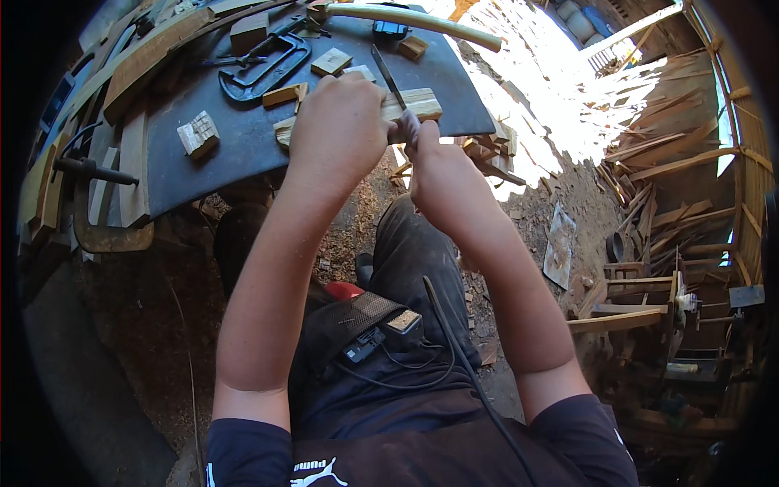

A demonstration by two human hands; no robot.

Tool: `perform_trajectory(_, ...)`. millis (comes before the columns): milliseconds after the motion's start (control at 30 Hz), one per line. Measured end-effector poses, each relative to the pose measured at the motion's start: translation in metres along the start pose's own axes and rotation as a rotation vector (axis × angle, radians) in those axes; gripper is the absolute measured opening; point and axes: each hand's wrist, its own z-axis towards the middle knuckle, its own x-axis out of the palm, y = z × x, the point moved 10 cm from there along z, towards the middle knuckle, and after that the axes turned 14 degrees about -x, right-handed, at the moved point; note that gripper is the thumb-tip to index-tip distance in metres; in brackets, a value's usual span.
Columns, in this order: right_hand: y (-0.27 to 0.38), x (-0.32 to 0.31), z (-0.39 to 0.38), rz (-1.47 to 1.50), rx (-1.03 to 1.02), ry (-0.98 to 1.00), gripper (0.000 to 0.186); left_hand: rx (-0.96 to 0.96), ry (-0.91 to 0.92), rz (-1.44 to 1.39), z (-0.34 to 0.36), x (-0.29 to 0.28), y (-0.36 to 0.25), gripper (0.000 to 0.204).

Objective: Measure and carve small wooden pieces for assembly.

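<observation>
My left hand (341, 122) is closed over a pale, rough-split piece of wood (420, 103), pressing it at the near edge of a dark table; the wood sticks out on both sides of the hand. In my right hand (445, 166) is the handle of a knife with a long narrow dark blade (388, 75). The blade points up and away, crossing over the wood just right of my left hand. My right fingers are wrapped round the handle, and the hand sits just off the table's edge. Part of the wood is hidden under my left hand.
On the dark table (235, 154) lie a blue C-clamp (268, 75), a split wood block (198, 135), another small block (331, 62) and a long wooden handle (418, 18). Planks and a clamp bar (96, 171) line the left side. Scrap wood (657, 162) is heaped at right.
</observation>
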Motion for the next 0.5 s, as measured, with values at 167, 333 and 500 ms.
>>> perform_trajectory(167,0.008,0.017,-0.051,0.047,0.148,0.128,0.025,-0.043,0.029,0.014,-0.003,0.000,0.010,0.038)
perform_trajectory(333,0.005,-0.009,-0.003,0.011,0.075,0.050,0.021,0.011,0.023,0.011,-0.001,-0.001,-0.008,0.037)
perform_trajectory(500,0.009,0.008,-0.040,-0.032,0.145,0.112,0.037,-0.042,0.032,-0.001,-0.004,-0.004,0.005,0.039)
